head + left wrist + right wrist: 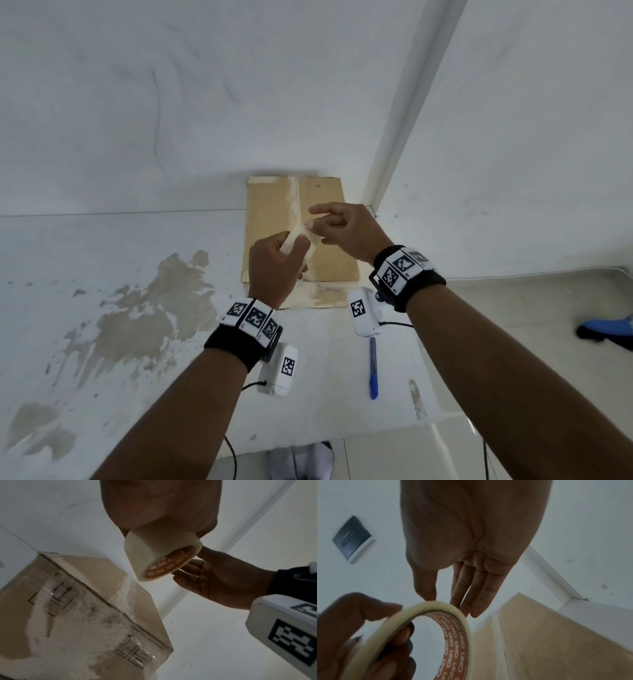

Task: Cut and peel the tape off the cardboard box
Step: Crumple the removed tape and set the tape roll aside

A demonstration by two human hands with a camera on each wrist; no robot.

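A brown cardboard box (pixel 329 195) stands on the white table against the wall. A strip of pale tape (pixel 294 202) runs down its top seam and over its front face (pixel 109 622). Just above the box my left hand (pixel 274 270) grips a cream tape roll (pixel 295 242) with an orange core (pixel 164 566), fingers through the hole. My right hand (pixel 346 226) meets the roll from the right. Its thumb (pixel 424 588) and fingertips (pixel 464 601) pinch the roll's rim (pixel 428 604).
A blue pen (pixel 373 366) lies on the table (pixel 102 377) near its front edge, right of my left forearm. The table's paint is worn brown at the left. A dark booklet (pixel 351 538) lies further off. A wall corner (pixel 404 137) rises behind the box.
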